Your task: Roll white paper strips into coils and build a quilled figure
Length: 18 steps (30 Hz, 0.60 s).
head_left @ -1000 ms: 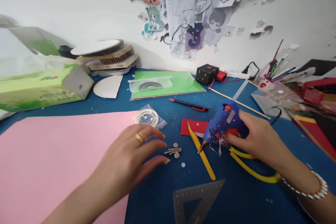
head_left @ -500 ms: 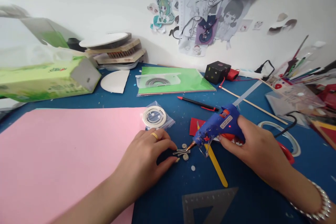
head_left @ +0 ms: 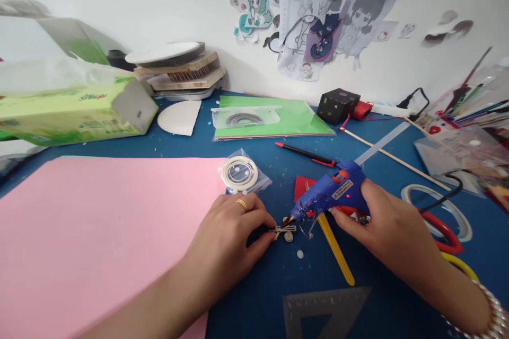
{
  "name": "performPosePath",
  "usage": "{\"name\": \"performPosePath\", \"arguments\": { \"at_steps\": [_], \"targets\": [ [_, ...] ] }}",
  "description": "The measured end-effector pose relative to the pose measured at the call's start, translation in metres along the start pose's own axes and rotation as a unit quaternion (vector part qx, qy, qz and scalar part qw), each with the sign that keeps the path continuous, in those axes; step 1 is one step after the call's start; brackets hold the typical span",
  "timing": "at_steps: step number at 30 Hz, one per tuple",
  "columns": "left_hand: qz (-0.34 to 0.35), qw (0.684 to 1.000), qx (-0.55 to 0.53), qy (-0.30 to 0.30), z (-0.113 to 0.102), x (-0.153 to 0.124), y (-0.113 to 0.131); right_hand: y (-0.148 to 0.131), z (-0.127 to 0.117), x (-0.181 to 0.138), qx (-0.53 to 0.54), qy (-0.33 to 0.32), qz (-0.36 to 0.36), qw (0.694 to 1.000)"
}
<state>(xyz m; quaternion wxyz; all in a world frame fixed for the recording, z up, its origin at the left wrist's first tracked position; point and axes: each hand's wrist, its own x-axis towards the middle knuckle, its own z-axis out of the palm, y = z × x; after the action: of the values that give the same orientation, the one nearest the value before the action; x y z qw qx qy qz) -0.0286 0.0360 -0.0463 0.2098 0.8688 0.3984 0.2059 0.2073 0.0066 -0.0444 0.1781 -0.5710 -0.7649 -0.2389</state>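
Note:
My right hand (head_left: 382, 230) grips a blue hot glue gun (head_left: 332, 193), its nozzle tip touching a small curled paper quilling piece (head_left: 286, 231) on the blue mat (head_left: 258, 296). My left hand (head_left: 228, 233), wearing a gold ring, pinches the left end of that piece with thumb and fingers. A small white dot of paper (head_left: 300, 254) lies just below it. A yellow-handled tool (head_left: 336, 246) lies under the glue gun, over a red paper scrap (head_left: 301, 186).
A large pink sheet (head_left: 95, 233) covers the left. A bagged roll of tape (head_left: 239, 174) lies beside it. Farther back lie a green folder (head_left: 274, 122), a black-and-red pen (head_left: 304, 153), a black cube (head_left: 338, 106) and a green tissue pack (head_left: 71, 111). A grey set square (head_left: 326, 312) sits near the front edge.
My right hand brought the glue gun left until its nozzle reached the quilling piece. My left hand closed from hovering spread fingers into a pinch on the piece. The view shifted slightly.

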Motion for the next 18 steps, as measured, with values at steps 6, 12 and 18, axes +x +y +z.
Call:
{"name": "performPosePath", "arguments": {
  "at_steps": [6, 12, 18],
  "targets": [
    [0.003, 1.000, 0.013, 0.004, -0.0011, -0.0004, -0.0002, 0.0009, 0.0002, -0.0009, 0.001, -0.006, -0.006, 1.000],
    [0.004, 1.000, 0.020, 0.008, -0.0020, -0.0023, 0.0010, 0.0019, 0.0008, -0.0025, -0.003, -0.007, -0.015, 1.000],
    [-0.006, 1.000, -0.001, -0.009, 0.0001, -0.0008, -0.0008, 0.0027, 0.0007, -0.0026, -0.007, -0.006, -0.003, 1.000]
  ]
}}
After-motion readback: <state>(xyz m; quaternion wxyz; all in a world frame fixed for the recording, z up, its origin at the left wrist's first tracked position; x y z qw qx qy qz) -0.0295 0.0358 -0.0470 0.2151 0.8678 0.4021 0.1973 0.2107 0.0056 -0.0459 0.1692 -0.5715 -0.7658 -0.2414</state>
